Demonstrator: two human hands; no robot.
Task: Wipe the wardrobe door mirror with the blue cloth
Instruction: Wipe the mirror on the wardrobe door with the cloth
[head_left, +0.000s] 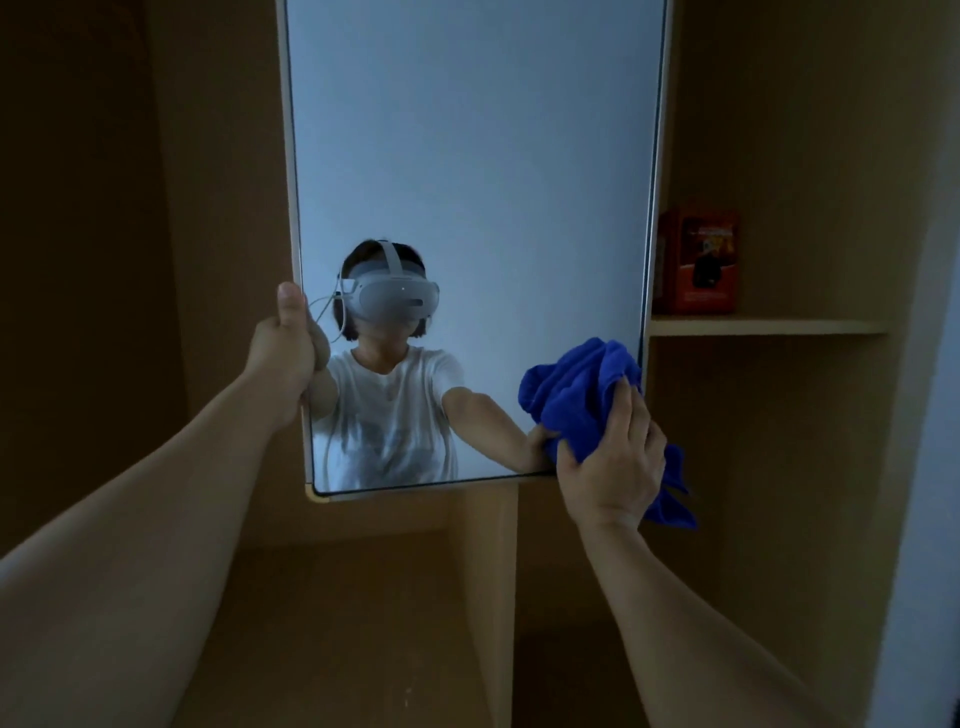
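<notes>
While the left hand gripped the mirror's edge, the right hand squeezed the cloth at its bottom right corner. Pressing flat and sweeping across would clean best.

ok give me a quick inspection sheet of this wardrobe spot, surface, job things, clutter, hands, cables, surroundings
surface: tall frameless wardrobe door mirror, glass looks even, no streaks readable in this dim light
job's things: bunched blue microfibre cloth, pressed at the mirror's lower right corner
clutter: red and orange printed box, upright on the beige shelf to the right of the mirror
hands: left hand grips the mirror's left edge, thumb up; right hand holds the cloth, fingers curled into it
cables: nothing seen apart from a headset cord in the reflection
surroundings: beige wooden wardrobe panels, dim light
</notes>
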